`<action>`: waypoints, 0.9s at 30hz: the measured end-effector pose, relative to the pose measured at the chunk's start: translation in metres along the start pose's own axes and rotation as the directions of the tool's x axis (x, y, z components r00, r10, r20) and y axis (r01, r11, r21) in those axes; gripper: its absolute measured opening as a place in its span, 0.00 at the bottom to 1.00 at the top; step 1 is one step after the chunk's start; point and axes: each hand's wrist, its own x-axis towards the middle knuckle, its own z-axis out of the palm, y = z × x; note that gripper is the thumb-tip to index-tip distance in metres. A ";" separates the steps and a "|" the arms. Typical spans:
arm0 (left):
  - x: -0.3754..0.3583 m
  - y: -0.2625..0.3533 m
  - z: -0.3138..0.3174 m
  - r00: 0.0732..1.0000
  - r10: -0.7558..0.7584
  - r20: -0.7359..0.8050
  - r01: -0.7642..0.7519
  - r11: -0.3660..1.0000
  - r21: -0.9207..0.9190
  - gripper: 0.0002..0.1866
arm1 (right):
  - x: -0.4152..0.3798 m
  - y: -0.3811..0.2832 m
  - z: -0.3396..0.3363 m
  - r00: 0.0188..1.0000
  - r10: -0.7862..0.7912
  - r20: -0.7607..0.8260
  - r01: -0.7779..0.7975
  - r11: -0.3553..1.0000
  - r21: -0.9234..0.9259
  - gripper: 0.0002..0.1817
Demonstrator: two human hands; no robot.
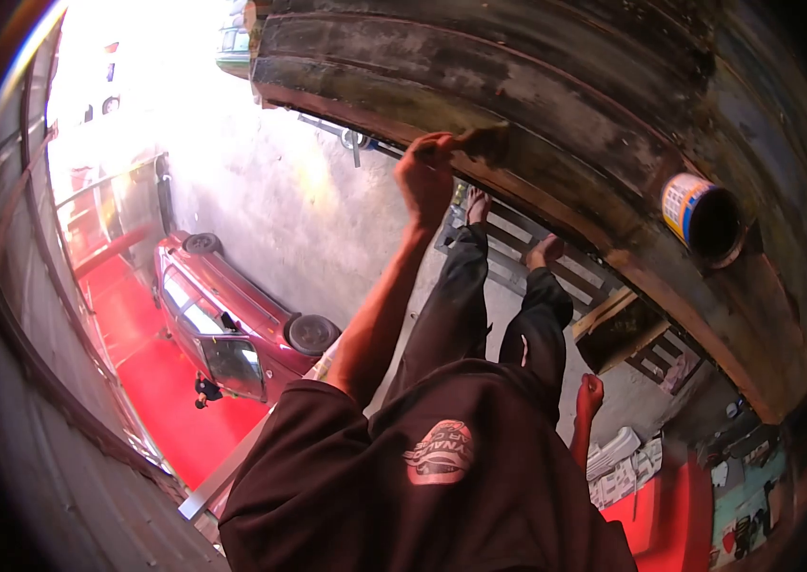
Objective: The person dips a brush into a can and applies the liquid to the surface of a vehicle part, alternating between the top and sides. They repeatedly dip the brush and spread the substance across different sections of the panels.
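Raised at upper centre, my left hand (425, 181) is closed round a paintbrush (482, 142), whose dark bristle end lies against or just over the lower part of the large, dark, ribbed surface (556, 95). My right hand (591, 393) is lower, to the right of my legs, with its fingers curled closed; whatever it may hold cannot be made out. An open tin (706, 221) with a white, yellow and blue label stands on the ribbed surface to the right, its inside dark.
Below my bare feet (544, 251) is a slatted pallet (508, 262), with a wooden box (621, 329) beside it. A red car (232, 319) and a person (205, 389) are at lower left. Newspapers (627, 467) lie at lower right. Corrugated sheeting (18, 315) lines the left.
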 end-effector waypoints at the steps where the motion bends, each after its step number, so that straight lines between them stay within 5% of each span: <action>1: 0.019 -0.010 -0.015 0.999 0.022 -0.024 -0.022 1.000 0.007 0.08 | -0.002 -0.007 0.002 1.000 0.013 -0.002 -0.013 1.000 -0.011 0.23; 6: 0.111 -0.059 -0.086 0.968 0.210 -0.136 -0.174 0.956 0.237 0.07 | -0.023 -0.046 0.022 0.997 0.074 -0.025 -0.073 0.997 0.025 0.21; 22: 0.351 -0.210 -0.266 0.948 0.175 -0.267 -0.033 0.887 0.461 0.13 | -0.089 -0.113 0.075 0.995 0.097 -0.038 -0.102 0.983 -0.151 0.17; 26: 0.366 -0.236 -0.278 0.816 0.410 -0.408 -0.192 0.857 0.478 0.07 | -0.098 -0.126 0.069 0.994 0.091 -0.067 -0.103 0.975 -0.197 0.18; 27: 0.358 -0.242 -0.274 0.823 0.371 -0.430 -0.180 0.889 0.421 0.06 | -0.099 -0.129 0.067 0.995 0.080 -0.068 -0.093 0.971 -0.220 0.18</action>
